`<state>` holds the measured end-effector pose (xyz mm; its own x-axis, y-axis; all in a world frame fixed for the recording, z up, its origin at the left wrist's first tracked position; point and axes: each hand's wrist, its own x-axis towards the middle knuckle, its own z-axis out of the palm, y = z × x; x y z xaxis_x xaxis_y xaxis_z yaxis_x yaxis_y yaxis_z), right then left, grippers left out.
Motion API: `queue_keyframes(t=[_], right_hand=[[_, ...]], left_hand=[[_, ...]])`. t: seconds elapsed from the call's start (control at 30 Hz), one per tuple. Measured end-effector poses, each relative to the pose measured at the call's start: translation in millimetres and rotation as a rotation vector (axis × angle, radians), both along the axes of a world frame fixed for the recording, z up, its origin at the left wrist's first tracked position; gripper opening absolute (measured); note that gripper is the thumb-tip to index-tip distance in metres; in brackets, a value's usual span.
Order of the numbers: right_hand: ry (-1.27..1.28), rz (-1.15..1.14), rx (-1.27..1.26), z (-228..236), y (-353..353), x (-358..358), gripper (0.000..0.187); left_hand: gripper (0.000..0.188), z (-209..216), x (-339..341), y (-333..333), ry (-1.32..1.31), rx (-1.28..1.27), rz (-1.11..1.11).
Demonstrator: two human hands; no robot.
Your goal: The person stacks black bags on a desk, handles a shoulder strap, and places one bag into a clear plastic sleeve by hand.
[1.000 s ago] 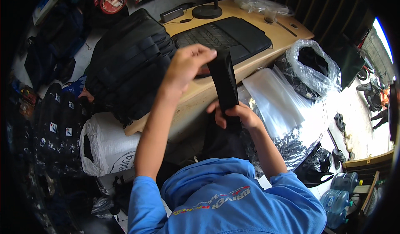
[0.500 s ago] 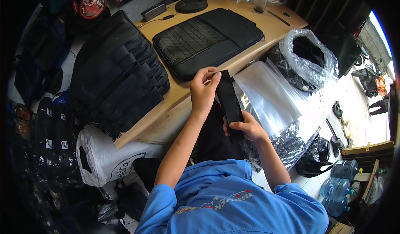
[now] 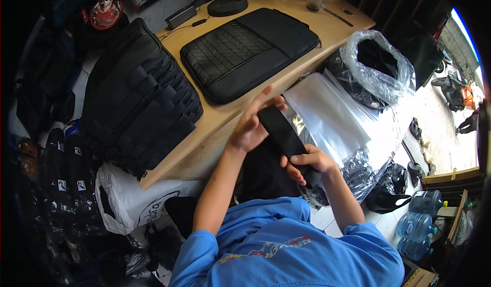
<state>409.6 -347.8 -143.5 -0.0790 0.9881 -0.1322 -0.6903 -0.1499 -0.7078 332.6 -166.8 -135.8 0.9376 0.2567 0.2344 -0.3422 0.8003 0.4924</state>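
Note:
A flat black strip (image 3: 282, 129), which looks like fabric or webbing, slants in front of my body above my lap. My right hand (image 3: 311, 163) is closed round its lower part, thumb on top. At the strip's upper end is my left hand (image 3: 250, 125), its fingers stretched and apart, the palm beside the edge; whether it touches is hard to tell. Beyond the hands, a black laptop-style bag (image 3: 250, 52) with a chevron-patterned panel lies flat on the wooden table (image 3: 302, 64). Left of it stands a tall stack of black bags (image 3: 140, 98) with webbing bands.
Clear plastic sheets (image 3: 327, 113) lie right of the strip, beside an open plastic sack (image 3: 378, 67) holding dark material. A lamp base (image 3: 227, 6) and a cup (image 3: 314, 1) stand at the table's back. Blue water bottles (image 3: 417, 225) are at lower right; a white bag (image 3: 123, 195) sits below the table.
My left hand has opened from its pinch on the strip's upper end and lowered slightly. The strip tilts more, and my right hand has shifted a little right.

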Motion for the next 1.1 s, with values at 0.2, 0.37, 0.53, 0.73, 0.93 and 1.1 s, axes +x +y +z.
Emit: queue_keyframes(t=[0.2,0.37,0.53,0.73,0.93,1.1], right_hand=[[-0.026,0.015,-0.061,1.0,-0.5,3.2,0.029],[-0.082,0.123,-0.147,-5.9,-2.0,-5.0,0.031],[-0.241,0.051,-0.173,-8.7,0.4,-15.0,0.029],[-0.862,-0.107,-0.076,-15.0,3.6,-8.2,0.026],[-0.406,-0.222,-0.197,15.7,1.7,-6.8,0.02],[-0.299,-0.395,-0.163,41.1,-11.6,16.6,0.021]], left_hand=[[0.053,-51.8,2.8,-22.6,-0.079,-0.136,0.118],[0.035,-23.4,-1.3,-22.9,0.276,-0.323,0.272],[0.015,-8.0,-2.6,-17.9,0.295,-0.245,0.271],[0.017,3.6,7.3,-11.8,0.326,0.163,0.51],[0.018,17.3,14.0,12.7,0.257,0.853,0.715],[0.016,41.0,17.6,44.6,0.239,1.489,1.029]])
